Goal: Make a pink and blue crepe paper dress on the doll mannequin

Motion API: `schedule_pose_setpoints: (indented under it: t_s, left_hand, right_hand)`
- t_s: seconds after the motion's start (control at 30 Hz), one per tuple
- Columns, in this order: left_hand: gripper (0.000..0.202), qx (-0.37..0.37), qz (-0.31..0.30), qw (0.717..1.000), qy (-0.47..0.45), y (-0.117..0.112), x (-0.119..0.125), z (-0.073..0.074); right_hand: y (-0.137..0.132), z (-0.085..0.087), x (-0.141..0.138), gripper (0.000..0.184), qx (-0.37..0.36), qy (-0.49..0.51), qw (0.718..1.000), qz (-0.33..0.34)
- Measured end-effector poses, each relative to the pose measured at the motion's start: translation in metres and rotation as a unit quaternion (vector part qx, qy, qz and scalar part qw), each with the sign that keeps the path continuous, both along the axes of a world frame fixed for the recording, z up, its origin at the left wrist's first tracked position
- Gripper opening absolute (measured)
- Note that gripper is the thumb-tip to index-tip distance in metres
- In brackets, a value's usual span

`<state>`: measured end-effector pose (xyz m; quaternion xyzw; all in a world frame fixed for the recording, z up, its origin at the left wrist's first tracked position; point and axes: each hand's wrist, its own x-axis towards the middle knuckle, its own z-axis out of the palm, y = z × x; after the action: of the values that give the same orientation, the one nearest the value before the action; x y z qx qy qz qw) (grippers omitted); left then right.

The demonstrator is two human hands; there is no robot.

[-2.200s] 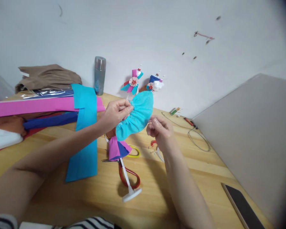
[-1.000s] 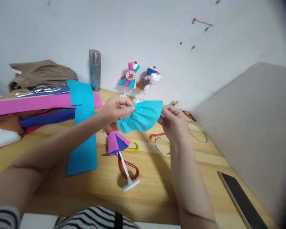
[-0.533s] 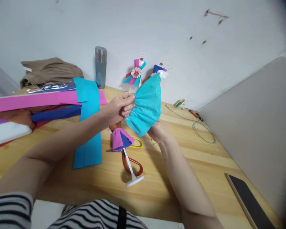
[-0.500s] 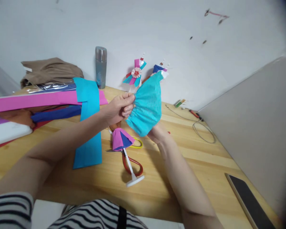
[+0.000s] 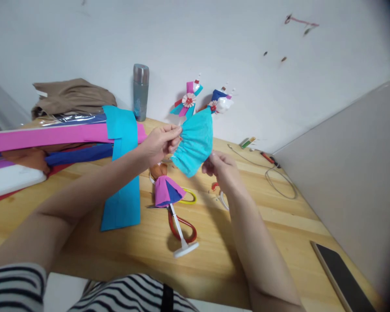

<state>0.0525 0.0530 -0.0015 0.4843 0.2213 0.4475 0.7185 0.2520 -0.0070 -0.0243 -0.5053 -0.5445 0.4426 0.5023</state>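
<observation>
- Crepe paper (image 5: 195,143), turquoise and gathered into a fan shape, is held up above the wooden table (image 5: 214,264), between both hands and in front of the white wall.
- The gathered narrow end of the paper is pinched between thumb and fingertips of the left hand (image 5: 160,143), with the fingers closed firmly on it.
- The right hand (image 5: 219,167) is seen just beside the fan's lower edge, its fingers curled together; whether the paper is actually pinched by them cannot be told.
- Below the paper, a small doll figure (image 5: 167,190) in a pink and blue skirt is laid on the table, its white stand (image 5: 186,250) pointing toward the person.
- Red-handled scissors (image 5: 182,227) are partly covered by that figure.
- A turquoise strip (image 5: 121,169) is draped over a pink sheet (image 5: 52,138) and a blue sheet (image 5: 79,154) on the left.
- Against the wall, a metal flask (image 5: 140,92) and two finished dolls (image 5: 188,100) are stood upright.
- A dark phone (image 5: 342,277) is placed near the table's right edge, well apart from the hands.
</observation>
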Motion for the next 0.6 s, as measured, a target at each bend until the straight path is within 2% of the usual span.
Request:
schedule_pose_setpoints:
  t_s: [0.1,0.3,0.43,0.6]
  left_hand:
    - [0.038,-0.016,0.018,1.0,0.005,0.003,-0.001,-0.001]
    - [0.034,-0.054,0.02,0.998,0.005,0.003,0.0,0.0]
    - [0.031,-0.041,0.028,0.999,-0.001,0.002,0.001,-0.001]
    - [0.032,-0.013,0.088,0.995,0.045,0.002,0.002,-0.001]
  right_hand:
    - [-0.005,0.009,0.002,0.049,-0.01,0.023,1.0,0.001]
    - [-0.01,0.006,-0.012,0.034,-0.003,0.023,1.0,0.005]
    - [-0.007,0.002,-0.013,0.036,-0.011,0.045,0.999,-0.01]
    - [-0.008,0.006,-0.009,0.031,0.019,0.028,0.999,-0.026]
